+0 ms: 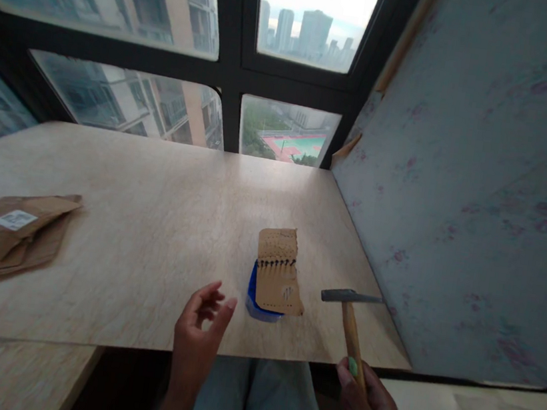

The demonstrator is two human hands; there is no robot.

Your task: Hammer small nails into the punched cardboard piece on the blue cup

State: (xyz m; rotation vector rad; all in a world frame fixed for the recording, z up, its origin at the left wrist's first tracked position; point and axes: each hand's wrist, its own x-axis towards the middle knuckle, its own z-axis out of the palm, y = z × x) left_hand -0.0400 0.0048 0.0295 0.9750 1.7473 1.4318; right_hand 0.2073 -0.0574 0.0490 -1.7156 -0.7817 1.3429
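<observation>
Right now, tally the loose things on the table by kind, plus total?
Hammer: 1, in the right hand
Cardboard piece with nails: 1
Blue tub: 1
Brown paper envelopes: 1 pile
Total: 4

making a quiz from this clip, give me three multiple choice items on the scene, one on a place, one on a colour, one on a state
1. Where does the brown perforated cardboard piece with a row of small nails lie?
A. on the blue round container
B. on the flat brown paper packages
C. on the windowsill

2. What colour is the hammer's handle?
A. black
B. light wood
C. red

3. What is the state of the left hand?
A. closed on a nail
B. flat on the pale wooden tabletop
C. open and empty

Answers:
1. A, blue shows beneath the cardboard's left edge.
2. B, the wooden-handled hammer with a dark metal head has a pale wood shaft, gripped by the right hand.
3. C, its fingers are loosely curled with nothing between them.
</observation>
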